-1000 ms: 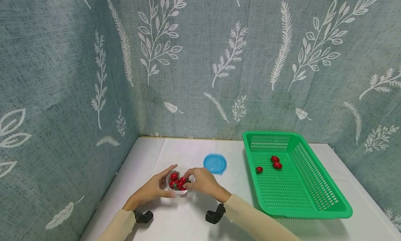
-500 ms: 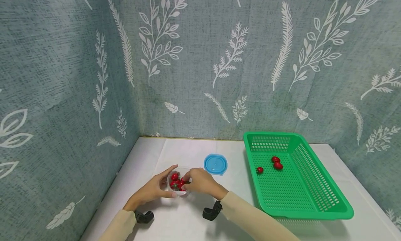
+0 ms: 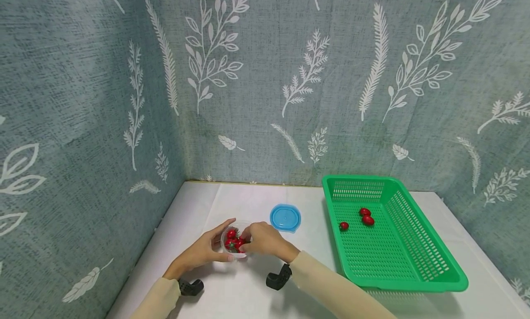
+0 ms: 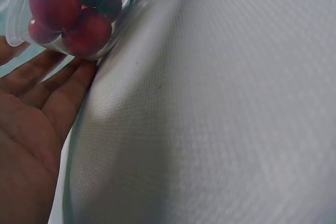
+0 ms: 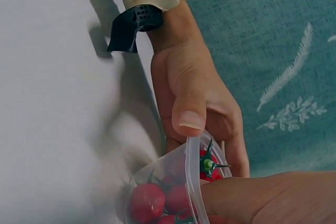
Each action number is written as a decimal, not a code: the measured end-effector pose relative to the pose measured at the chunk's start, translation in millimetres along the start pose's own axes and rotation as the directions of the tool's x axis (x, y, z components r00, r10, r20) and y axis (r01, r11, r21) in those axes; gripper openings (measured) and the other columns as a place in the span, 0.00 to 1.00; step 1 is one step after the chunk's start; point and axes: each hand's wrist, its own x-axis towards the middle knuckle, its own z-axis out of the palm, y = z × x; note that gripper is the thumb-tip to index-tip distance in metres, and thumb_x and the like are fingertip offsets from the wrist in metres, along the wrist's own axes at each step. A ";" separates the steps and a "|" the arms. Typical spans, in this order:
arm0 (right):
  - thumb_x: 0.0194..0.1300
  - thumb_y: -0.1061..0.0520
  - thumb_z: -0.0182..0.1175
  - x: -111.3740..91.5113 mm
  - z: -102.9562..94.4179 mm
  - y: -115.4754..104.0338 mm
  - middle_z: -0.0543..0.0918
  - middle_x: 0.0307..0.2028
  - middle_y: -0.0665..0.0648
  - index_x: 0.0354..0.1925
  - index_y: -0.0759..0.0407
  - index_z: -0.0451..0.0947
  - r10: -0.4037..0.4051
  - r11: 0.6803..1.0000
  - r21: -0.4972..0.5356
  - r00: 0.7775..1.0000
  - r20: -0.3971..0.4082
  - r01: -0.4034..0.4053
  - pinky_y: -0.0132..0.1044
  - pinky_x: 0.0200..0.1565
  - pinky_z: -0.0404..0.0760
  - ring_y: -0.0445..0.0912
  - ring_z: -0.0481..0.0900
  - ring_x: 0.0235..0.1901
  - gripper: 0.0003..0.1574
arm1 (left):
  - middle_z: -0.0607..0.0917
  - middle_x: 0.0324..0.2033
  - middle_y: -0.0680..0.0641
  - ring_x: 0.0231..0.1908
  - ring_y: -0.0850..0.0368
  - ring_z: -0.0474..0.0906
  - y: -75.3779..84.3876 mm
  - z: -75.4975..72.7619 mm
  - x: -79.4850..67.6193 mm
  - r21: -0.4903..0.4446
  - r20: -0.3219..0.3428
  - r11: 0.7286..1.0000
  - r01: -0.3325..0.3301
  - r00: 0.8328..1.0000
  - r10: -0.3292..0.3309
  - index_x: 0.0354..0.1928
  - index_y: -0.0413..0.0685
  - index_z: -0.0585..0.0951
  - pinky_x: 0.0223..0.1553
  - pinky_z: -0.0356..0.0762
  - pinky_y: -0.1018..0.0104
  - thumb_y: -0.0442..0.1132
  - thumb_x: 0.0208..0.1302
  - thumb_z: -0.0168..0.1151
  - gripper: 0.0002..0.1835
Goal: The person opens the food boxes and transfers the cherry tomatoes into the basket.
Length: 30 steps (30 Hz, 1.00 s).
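- Patterned cloth (image 3: 256,102) rose behind a white table (image 3: 252,291) in the head view. Near the table's middle stood a clear tub (image 3: 239,255), mouth up, between the two hands. Its lid (image 3: 285,217) lay just beyond, right of centre, which left the mouth uncovered for reaching in. A green basket (image 3: 387,257) filled the right of the frame, likely set there for the right arm; three more tomatoes (image 3: 368,220) lay in it, two touching, one apart near its left wall.
- Left hand (image 3: 200,252) gripped the tub from its left side, fingers round the far part and thumb at the near part, probably because something so light could slide. Right hand (image 3: 267,240) dipped into the tub's right side, fingers bent; whether they pinched one of the tomatoes (image 3: 231,234) could not be told. Those showed to the left of its fingertips.
- From the left wrist, the tub sat at upper left, tomatoes pressed close behind its wall, with fingers (image 4: 68,85) against or just beneath it.
- From the right wrist, the left thumb (image 5: 190,121) met the rim at the centre, apparently steadying it, while the right hand entered from lower right. One green stem (image 5: 208,164) showed just above it, inside the tub.
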 end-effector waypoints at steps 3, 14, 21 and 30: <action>0.64 0.51 0.74 -0.9 1.4 -2.5 0.84 0.25 0.45 0.38 0.57 0.91 0.021 1.000 -0.012 1.000 0.010 -0.021 0.28 0.24 0.71 0.36 0.71 0.22 0.10 | 0.50 0.81 0.43 0.77 0.44 0.53 -0.8 0.5 -0.3 -0.002 0.002 1.000 0.003 1.000 -0.003 0.84 0.55 0.49 0.72 0.62 0.50 0.38 0.60 0.78 0.57; 0.69 0.48 0.69 -5.4 -0.6 -8.8 0.72 0.16 0.45 0.23 0.53 0.84 0.051 0.995 -0.087 0.998 0.045 -0.047 0.30 0.20 0.63 0.38 0.65 0.18 0.18 | 0.53 0.80 0.40 0.76 0.43 0.57 -1.5 -0.2 0.4 -0.048 0.015 0.999 -0.016 1.000 0.016 0.84 0.53 0.48 0.65 0.69 0.73 0.37 0.60 0.77 0.58; 0.70 0.48 0.68 -5.2 0.5 2.1 0.81 0.25 0.40 0.38 0.53 0.89 -0.007 1.000 0.006 0.995 0.101 0.006 0.29 0.26 0.73 0.35 0.73 0.23 0.10 | 0.51 0.80 0.42 0.77 0.42 0.54 -1.8 0.5 0.0 -0.052 0.017 0.999 -0.009 1.000 0.010 0.84 0.53 0.48 0.64 0.68 0.74 0.36 0.60 0.78 0.58; 0.69 0.49 0.68 -5.4 -3.6 14.6 0.85 0.33 0.40 0.42 0.52 0.88 -0.115 0.981 0.171 0.988 0.106 0.096 0.29 0.30 0.78 0.35 0.77 0.25 0.09 | 0.52 0.80 0.42 0.76 0.44 0.56 -0.7 0.3 0.4 0.002 -0.007 1.000 0.001 1.000 -0.001 0.83 0.54 0.50 0.68 0.67 0.68 0.39 0.59 0.79 0.58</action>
